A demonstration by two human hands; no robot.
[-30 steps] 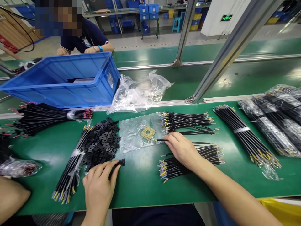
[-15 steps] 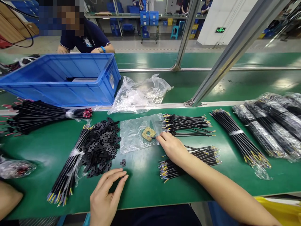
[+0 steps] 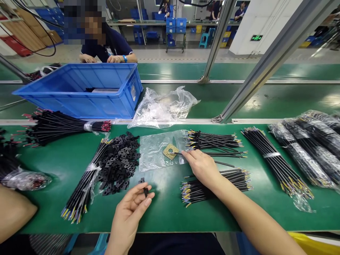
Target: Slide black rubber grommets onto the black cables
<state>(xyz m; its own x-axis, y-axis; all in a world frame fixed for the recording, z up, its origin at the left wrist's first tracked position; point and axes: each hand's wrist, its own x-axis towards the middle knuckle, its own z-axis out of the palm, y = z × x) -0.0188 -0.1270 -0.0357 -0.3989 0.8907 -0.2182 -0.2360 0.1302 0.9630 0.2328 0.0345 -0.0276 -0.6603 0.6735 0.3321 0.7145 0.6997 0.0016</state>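
Observation:
My left hand pinches a small black plastic piece between thumb and fingers, just above the green table. Another such piece lies behind the fingertips, beside a heap of black plastic pieces. My right hand is closed on a thin black cable. The cable's stripped end reaches over a tan square pad with a round hole, near that hole. Under the pad lies a flat clear plastic bag. Loose black cables lie beneath and beside my right wrist.
A blue crate and crumpled plastic stand behind the heap. Tied cable bundles flank the work on both sides, with wrapped bundles far right. A metal post slants up. A co-worker sits opposite; someone's elbow shows at left.
My left hand now holds a black plastic piece; none showed in its fingers before. The cable end in my right hand has shifted farther over the pad's hole. The whole view has shifted slightly.

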